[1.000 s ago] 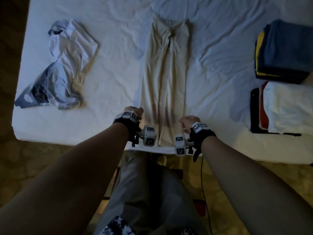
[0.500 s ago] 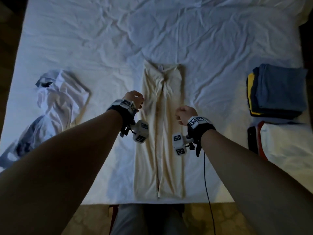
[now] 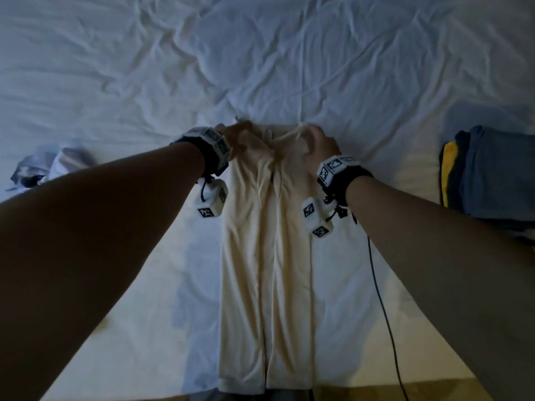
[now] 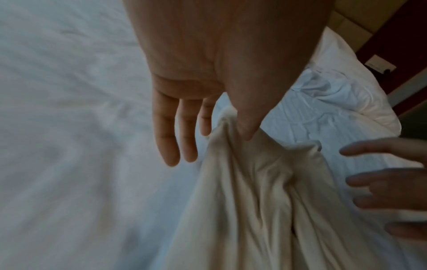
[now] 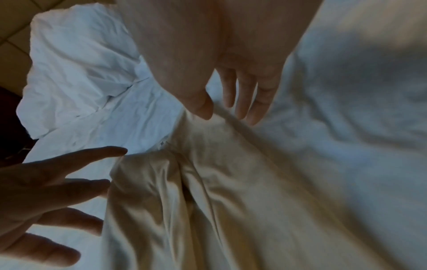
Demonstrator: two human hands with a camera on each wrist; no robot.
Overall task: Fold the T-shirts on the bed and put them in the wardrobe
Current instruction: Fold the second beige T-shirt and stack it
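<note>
A cream T-shirt (image 3: pixel 266 256), folded lengthwise into a narrow strip, lies down the middle of the white bed (image 3: pixel 115 82). Both hands are at its far, collar end. My left hand (image 3: pixel 237 134) pinches the far left corner between thumb and forefinger, and the cloth (image 4: pixel 254 201) rises to that pinch (image 4: pixel 226 126) while the other fingers stay straight. My right hand (image 3: pixel 311 134) holds the far right corner, where the cloth (image 5: pixel 208 201) ridges up between thumb and fingers (image 5: pixel 215 109). The near hem lies flat at the bed's front edge.
A crumpled white and grey shirt (image 3: pixel 58 163) lies at the left, partly behind my left forearm. A folded stack of dark blue and yellow shirts (image 3: pixel 492 175) sits at the right edge. A white pillow (image 4: pixel 346 95) lies beyond the shirt. A black cable (image 3: pixel 385 314) hangs from my right wrist.
Both hands moved from the shirt's near hem up along it to the collar end and took hold of its two far corners. The head view shifted forward over the bed.
</note>
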